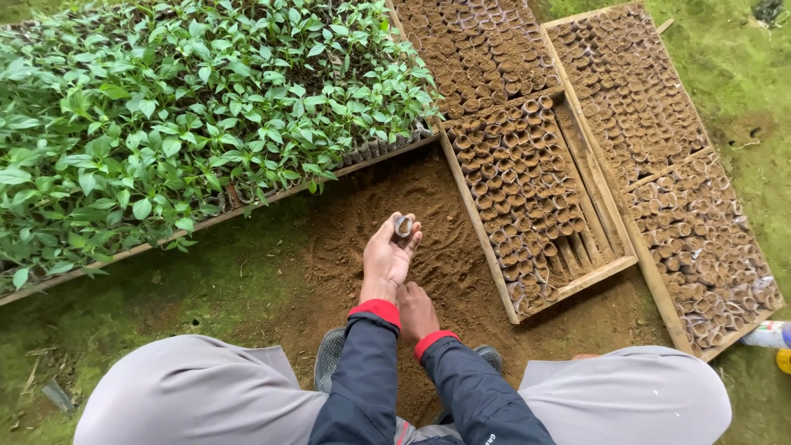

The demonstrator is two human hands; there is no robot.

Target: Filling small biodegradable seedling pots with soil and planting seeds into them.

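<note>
Pinching a small soil-filled seedling pot (403, 227) in its fingertips, the left hand (387, 257) lifts it mouth-up over the loose soil patch (445, 264) — beside the half-filled wooden tray (527, 185), within reach. The right hand (416, 311) rests low behind; whether its grip is clenched, I cannot tell.

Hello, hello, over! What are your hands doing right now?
Left hand up, fingers pinching a small soil-filled pot. Right hand low by the loose soil, holding nothing visible. Wooden tray of filled pots just right; nothing blocking.

Bare soil (449, 255) open — trays (527, 198) flank.
</note>
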